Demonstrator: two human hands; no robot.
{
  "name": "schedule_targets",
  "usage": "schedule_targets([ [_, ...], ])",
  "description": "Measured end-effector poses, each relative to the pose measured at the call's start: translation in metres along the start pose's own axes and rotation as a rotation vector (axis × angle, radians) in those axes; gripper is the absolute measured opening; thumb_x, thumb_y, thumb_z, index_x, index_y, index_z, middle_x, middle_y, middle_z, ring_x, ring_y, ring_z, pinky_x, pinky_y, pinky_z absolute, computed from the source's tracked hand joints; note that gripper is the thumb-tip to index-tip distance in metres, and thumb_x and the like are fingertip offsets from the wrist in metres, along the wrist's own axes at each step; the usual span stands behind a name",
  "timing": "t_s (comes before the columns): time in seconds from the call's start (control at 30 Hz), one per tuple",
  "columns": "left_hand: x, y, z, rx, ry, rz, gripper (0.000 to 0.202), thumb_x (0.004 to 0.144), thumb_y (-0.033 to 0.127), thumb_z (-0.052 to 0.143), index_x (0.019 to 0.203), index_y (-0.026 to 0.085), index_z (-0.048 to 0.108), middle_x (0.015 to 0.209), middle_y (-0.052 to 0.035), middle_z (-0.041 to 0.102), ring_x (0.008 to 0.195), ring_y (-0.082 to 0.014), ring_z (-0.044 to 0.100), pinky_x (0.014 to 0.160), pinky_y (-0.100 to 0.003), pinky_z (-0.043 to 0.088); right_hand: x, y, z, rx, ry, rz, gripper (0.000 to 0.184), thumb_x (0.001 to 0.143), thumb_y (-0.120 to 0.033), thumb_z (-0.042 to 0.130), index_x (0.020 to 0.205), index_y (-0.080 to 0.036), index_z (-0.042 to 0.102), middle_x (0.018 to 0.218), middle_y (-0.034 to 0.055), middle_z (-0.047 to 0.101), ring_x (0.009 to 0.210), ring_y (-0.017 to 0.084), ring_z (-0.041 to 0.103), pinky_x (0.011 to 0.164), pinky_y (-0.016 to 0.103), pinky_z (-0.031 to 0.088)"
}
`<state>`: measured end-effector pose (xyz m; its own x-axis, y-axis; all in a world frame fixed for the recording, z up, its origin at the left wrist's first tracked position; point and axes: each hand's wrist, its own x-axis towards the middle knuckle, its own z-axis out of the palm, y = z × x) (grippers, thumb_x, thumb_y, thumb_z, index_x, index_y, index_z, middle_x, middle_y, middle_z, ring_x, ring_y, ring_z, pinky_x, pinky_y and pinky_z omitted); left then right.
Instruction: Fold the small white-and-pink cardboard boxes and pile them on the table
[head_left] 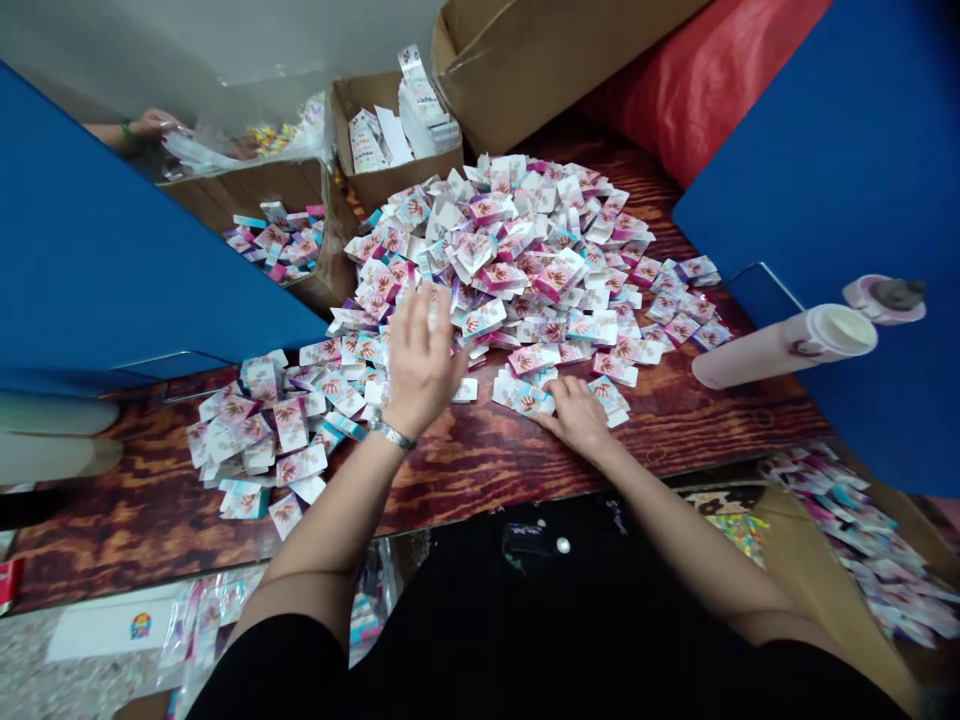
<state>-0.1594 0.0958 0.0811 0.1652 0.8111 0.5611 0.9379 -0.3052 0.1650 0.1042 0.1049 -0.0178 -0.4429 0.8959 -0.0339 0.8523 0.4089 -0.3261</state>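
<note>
A big heap of small printed cardboard boxes (517,250), white with pink, purple and blue sides, lies on the wood-patterned table (465,470). Many have their end flaps standing up. My left hand (424,350) is over the heap's near left side, palm down, fingers stretched out, with nothing seen in it. Lower on the right, my right hand (579,415) lies low on the table, fingers loosely spread. Its thumb and fingertips touch a small blue-and-white box (523,394) at the heap's near edge; I see no grip around it.
Behind the heap stand a carton of flat white printed pieces (397,172) and a carton with more boxes (322,200). Blue panels flank both sides. A pale bottle (784,345) stands at right. Another person's hand (154,123) shows at upper left.
</note>
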Motion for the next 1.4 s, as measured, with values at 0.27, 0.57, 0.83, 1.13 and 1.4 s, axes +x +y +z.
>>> schedule_targets([
  [0.27,-0.068,0.066,0.054,-0.073,-0.471,0.28,0.051,0.097,0.024,0.041,0.146,0.011,0.034,0.15,-0.0184,0.037,0.142,-0.0331,0.03,0.112,-0.055,0.03,-0.01,-0.005,-0.011,0.983,-0.13,0.092,0.03,0.086,-0.043,0.057,0.107,-0.022,0.057,0.089,0.0019,0.066,0.078,0.017,0.062,0.07,0.028,0.05],
  [0.57,-0.058,0.058,0.045,-0.191,-0.493,0.277,0.052,0.094,0.026,0.048,0.14,0.005,0.034,0.131,-0.0216,0.053,0.121,-0.029,0.052,0.104,-0.045,0.042,-0.007,-0.013,-0.02,1.126,-0.147,0.129,0.036,0.071,-0.031,0.064,0.106,-0.019,0.061,0.095,0.0032,0.068,0.073,0.014,0.063,0.068,0.027,0.052],
  [0.83,-0.059,0.063,0.042,-0.22,-0.464,0.246,0.047,0.096,0.025,0.044,0.139,0.006,0.034,0.127,-0.022,0.054,0.118,-0.0287,0.053,0.103,-0.049,0.044,-0.007,-0.004,-0.017,0.896,-0.105,0.051,0.032,0.077,-0.03,0.061,0.108,-0.022,0.061,0.08,-0.0006,0.065,0.064,0.014,0.058,0.059,0.024,0.049],
  [1.13,-0.064,0.065,0.042,-0.255,-0.485,0.2,0.046,0.095,0.032,0.049,0.134,0.01,0.041,0.12,-0.0168,0.061,0.108,-0.0267,0.06,0.086,-0.04,0.054,-0.003,-0.014,-0.027,0.897,-0.126,-0.023,0.019,0.075,-0.025,0.061,0.093,-0.019,0.057,0.084,-0.0017,0.06,0.072,0.013,0.055,0.067,0.026,0.047],
  [1.4,-0.062,0.067,0.042,-0.481,-0.273,-0.123,0.056,0.092,0.034,0.054,0.142,0.018,0.033,0.129,-0.0132,0.059,0.111,-0.0212,0.063,0.09,-0.033,0.053,-0.024,-0.037,-0.038,0.584,0.46,-0.127,0.023,0.087,-0.03,0.062,0.109,-0.022,0.062,0.115,0.011,0.061,0.105,0.023,0.06,0.092,0.039,0.051],
])
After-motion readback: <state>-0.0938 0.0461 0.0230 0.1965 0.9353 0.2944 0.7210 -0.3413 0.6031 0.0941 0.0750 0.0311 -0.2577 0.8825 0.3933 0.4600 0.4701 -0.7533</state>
